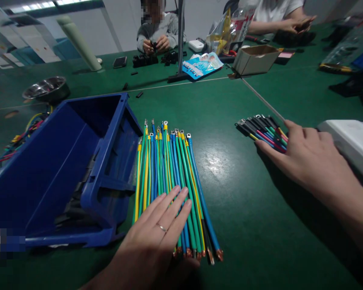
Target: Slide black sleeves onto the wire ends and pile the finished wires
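Right hand (308, 157): palm down over the near ends of the short leads (270, 135); fingertips mostly out of my sight, can't tell whether the grip is closed on them.
Left hand (160, 229): fingers stretched out flat on the long cables (169, 165), grip open; thumb low by the near ends, partly in shadow. Slim metal ring (161, 228) on one finger.
Hidden cable stretch: middle and lower left of the bundle, under the left hand; exact count hard to make out.
Long cables: on the table (232, 209), side by side, right of the blue bin (48, 161); green, blue, yellow, one dark. Smooth, round, nearly straight. Shiny metal lugs (165, 125) at far ends, frayed copper strands (219, 255) at near ends.
Short leads: small fan; black sleeves on the far ends, then red, blue, green, yellow insulation.
Blue bin: hard molded plastic, open top, cut off at left; dark pieces (75, 205) inside, too dim to identify.
Steel bowl (63, 89): round, polished, contents unclear.
White casing (347, 145): rounded edge, runs out of view at right.
Table: green, glossy, light glare near the cables.
Far side: two people, faces blurred or cropped; black parts in the gray-sleeved person's hands (161, 43).
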`<state>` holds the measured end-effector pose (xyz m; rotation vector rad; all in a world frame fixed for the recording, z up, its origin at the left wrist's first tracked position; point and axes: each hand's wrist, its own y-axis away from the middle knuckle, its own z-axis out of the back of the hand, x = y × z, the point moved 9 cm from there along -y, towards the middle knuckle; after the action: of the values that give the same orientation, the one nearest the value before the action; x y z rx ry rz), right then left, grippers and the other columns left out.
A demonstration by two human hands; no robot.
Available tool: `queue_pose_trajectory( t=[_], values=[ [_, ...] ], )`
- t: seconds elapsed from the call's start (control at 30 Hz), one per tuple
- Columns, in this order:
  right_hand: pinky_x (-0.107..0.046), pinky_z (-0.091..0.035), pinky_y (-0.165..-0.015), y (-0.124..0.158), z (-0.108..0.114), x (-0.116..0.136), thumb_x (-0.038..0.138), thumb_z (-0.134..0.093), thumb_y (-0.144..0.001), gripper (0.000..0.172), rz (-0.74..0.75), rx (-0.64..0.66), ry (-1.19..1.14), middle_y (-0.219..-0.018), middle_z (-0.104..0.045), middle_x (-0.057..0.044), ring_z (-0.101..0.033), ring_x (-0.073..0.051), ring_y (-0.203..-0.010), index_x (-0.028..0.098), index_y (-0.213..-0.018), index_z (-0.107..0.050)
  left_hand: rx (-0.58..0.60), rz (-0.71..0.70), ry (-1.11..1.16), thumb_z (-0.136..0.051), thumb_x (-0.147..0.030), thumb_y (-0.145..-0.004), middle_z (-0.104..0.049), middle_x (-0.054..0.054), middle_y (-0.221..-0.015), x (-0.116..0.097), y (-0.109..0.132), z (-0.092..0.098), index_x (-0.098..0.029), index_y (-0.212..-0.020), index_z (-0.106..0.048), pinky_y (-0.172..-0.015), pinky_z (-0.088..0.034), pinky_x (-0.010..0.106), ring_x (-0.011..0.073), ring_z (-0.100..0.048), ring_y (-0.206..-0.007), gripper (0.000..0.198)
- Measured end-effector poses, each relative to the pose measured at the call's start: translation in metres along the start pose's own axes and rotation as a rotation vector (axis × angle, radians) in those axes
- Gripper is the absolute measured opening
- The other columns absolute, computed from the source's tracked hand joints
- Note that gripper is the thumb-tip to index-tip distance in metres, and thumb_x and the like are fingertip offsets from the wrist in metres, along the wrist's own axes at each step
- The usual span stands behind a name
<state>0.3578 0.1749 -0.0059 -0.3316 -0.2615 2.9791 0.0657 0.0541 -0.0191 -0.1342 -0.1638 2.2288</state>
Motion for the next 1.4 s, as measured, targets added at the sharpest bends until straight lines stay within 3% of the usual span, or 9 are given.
queue_pose_trajectory(
  t=[0.3,0.53,0.67,0.8,0.9,0.97,1.07,1.23,1.4],
  values=[
    [-0.051,-0.045,-0.089,-0.001,0.005,0.005,0.060,-0.020,-0.096,0.080,0.047,-0.058,0.028,-0.115,-0.059,-0.031,-0.056,-0.041,-0.102,-0.005,-0.137,-0.041,-0.031,0.000,0.005,-0.035,-0.059,-0.098,-0.034,0.017,-0.157,0.000,0.002,-0.001,-0.006,-0.148,-0.037,-0.103,-0.048,0.049,0.0324,-0.033,-0.144,0.072],
    [-0.051,-0.048,-0.083,-0.002,0.000,-0.003,0.063,-0.023,-0.095,0.081,0.013,-0.049,0.007,-0.112,-0.059,-0.030,-0.057,-0.043,-0.100,-0.001,-0.140,-0.043,-0.050,0.001,0.026,-0.038,-0.061,-0.097,-0.036,0.017,-0.156,0.000,0.002,0.000,-0.006,-0.147,-0.039,-0.106,-0.047,0.049,0.0327,-0.034,-0.143,0.074],
    [-0.055,-0.046,-0.087,-0.003,0.008,-0.001,0.066,-0.023,-0.094,0.085,0.018,-0.095,-0.010,-0.118,-0.057,-0.032,-0.054,-0.044,-0.111,-0.002,-0.141,-0.041,-0.035,0.003,0.027,-0.036,-0.060,-0.098,-0.035,0.017,-0.156,0.000,0.002,0.001,-0.005,-0.147,-0.037,-0.107,-0.046,0.049,0.0319,-0.032,-0.144,0.073],
    [-0.053,-0.040,-0.102,0.009,0.051,0.028,0.064,-0.028,-0.094,0.078,0.165,-0.275,-0.294,-0.129,-0.056,-0.026,-0.048,-0.038,-0.123,0.003,-0.139,-0.046,-0.011,0.027,0.063,-0.033,-0.057,-0.100,-0.034,0.016,-0.157,0.000,0.001,0.002,-0.006,-0.146,-0.039,-0.108,-0.044,0.050,0.0311,-0.029,-0.146,0.069],
    [-0.047,-0.038,-0.109,0.036,0.074,0.074,0.057,-0.044,-0.093,0.063,0.462,-0.198,-0.568,-0.140,-0.052,-0.015,-0.047,-0.029,-0.130,0.017,-0.141,-0.045,0.021,0.044,0.094,-0.030,-0.059,-0.100,-0.027,0.016,-0.160,0.002,-0.001,0.003,-0.008,-0.148,-0.035,-0.110,-0.041,0.049,0.0301,-0.024,-0.148,0.070],
    [-0.045,-0.040,-0.109,0.066,0.076,0.114,0.062,-0.053,-0.087,0.076,0.738,-0.014,-0.650,-0.154,-0.038,-0.012,-0.041,-0.028,-0.138,0.021,-0.149,-0.035,0.044,0.055,0.093,-0.034,-0.061,-0.098,-0.022,0.017,-0.161,0.002,-0.002,0.004,-0.007,-0.150,-0.031,-0.112,-0.039,0.047,0.0302,-0.021,-0.148,0.075],
    [-0.046,-0.036,-0.113,0.105,0.072,0.148,0.077,-0.059,-0.072,0.111,0.982,0.118,-0.704,-0.160,-0.025,-0.016,-0.031,-0.032,-0.144,0.014,-0.156,-0.019,0.055,0.043,0.064,-0.043,-0.064,-0.094,-0.021,0.019,-0.161,0.001,-0.004,0.006,-0.002,-0.151,-0.026,-0.116,-0.032,0.045,0.0304,-0.017,-0.149,0.086],
    [-0.047,-0.022,-0.119,0.120,0.053,0.164,0.077,-0.058,-0.069,0.120,1.025,0.138,-0.672,-0.162,-0.009,-0.019,-0.014,-0.032,-0.149,0.005,-0.155,-0.016,0.092,0.057,0.072,-0.046,-0.062,-0.093,-0.030,0.022,-0.156,0.000,-0.005,0.005,0.002,-0.148,-0.030,-0.116,-0.034,0.045,0.0314,-0.024,-0.147,0.085],
    [-0.046,-0.024,-0.119,0.117,0.050,0.165,0.059,-0.063,-0.072,0.104,0.993,0.109,-0.623,-0.162,-0.013,-0.019,-0.014,-0.030,-0.149,0.004,-0.152,-0.025,0.077,0.053,0.140,-0.048,-0.056,-0.096,-0.036,0.019,-0.154,-0.001,-0.004,0.008,-0.003,-0.146,-0.037,-0.114,-0.038,0.048,0.0313,-0.028,-0.146,0.074]
  ],
)
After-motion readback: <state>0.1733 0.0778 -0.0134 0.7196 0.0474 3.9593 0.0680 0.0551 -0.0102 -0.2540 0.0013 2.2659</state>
